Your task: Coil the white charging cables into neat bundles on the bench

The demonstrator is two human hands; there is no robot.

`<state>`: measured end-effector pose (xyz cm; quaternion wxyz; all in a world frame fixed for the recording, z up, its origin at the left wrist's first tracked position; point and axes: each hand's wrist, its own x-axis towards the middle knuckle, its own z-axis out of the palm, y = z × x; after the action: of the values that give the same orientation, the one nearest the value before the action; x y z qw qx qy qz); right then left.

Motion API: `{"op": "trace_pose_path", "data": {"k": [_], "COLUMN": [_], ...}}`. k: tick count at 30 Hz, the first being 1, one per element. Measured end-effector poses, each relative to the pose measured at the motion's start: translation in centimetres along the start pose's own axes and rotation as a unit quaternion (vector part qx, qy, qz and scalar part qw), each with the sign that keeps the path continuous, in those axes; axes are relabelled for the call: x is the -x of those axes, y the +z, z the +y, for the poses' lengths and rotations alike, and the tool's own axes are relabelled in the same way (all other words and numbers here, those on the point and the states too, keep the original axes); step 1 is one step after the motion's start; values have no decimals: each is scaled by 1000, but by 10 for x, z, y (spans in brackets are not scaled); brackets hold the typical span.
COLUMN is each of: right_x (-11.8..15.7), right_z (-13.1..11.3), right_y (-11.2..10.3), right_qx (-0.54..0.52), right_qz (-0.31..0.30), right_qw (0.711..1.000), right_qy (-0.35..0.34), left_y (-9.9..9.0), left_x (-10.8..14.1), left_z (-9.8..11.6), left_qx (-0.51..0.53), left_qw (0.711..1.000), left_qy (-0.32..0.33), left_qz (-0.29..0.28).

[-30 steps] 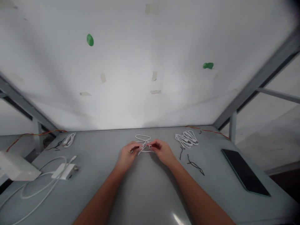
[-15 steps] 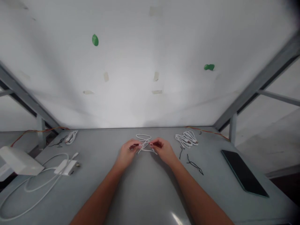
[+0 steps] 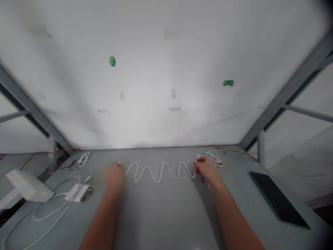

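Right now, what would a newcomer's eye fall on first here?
The white cable zigzagging across the middle of the table, between the left grip and right grip. Then the dark slab on the right, and two green patches on the pale wall.

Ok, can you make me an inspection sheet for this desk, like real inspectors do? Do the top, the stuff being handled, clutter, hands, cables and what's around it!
Surface: grey table; spills: nothing seen.
Being handled: wavy white cable, zigzagging across the middle.
Clutter: black slab, like a phone or tablet, at right; white plug adapter and white box-shaped thing at left.
Hands: left hand at the cable's left end, grip hidden; right hand pinches its right end.
Cables: white coil at back left; white coils partly behind the right hand.
Surroundings: white panel with green patches; grey frame; other people: nothing seen.
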<state>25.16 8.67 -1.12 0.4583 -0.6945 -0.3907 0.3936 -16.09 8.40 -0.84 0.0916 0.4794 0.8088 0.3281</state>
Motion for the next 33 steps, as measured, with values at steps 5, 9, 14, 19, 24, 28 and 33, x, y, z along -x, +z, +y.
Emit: {"op": "trace_pose_path", "data": {"k": [5,9,14,19,24,28,33], "right_x": [33,60,68,68,69,67,66], "right_z": [13,11,-2,-10,-10,-10,-14], "right_y": [61,99,109,106,107,106,99], "right_qx": [-71,-157,-279,-378,-359,-333,-320], "right_qz": [-215,-296,-334,-324,-280,-262,-258], "right_qw": [973,942,900,867,890,906,909], "right_qy": [49,21,23,30,9,-26,-73], "left_y": [57,84,73,61,65,73,76], "left_x": [66,103,104,94,85,81,82], "left_z": [48,75,83,84,83,78,77], "left_qx": [84,173,233,284,342,430,512], "left_qw": [989,946,930,936,925,880,825], "left_qy": [99,226,200,139,90,-16,-86], "left_qz": [-75,-155,-203,-156,-141,-201,-225]}}
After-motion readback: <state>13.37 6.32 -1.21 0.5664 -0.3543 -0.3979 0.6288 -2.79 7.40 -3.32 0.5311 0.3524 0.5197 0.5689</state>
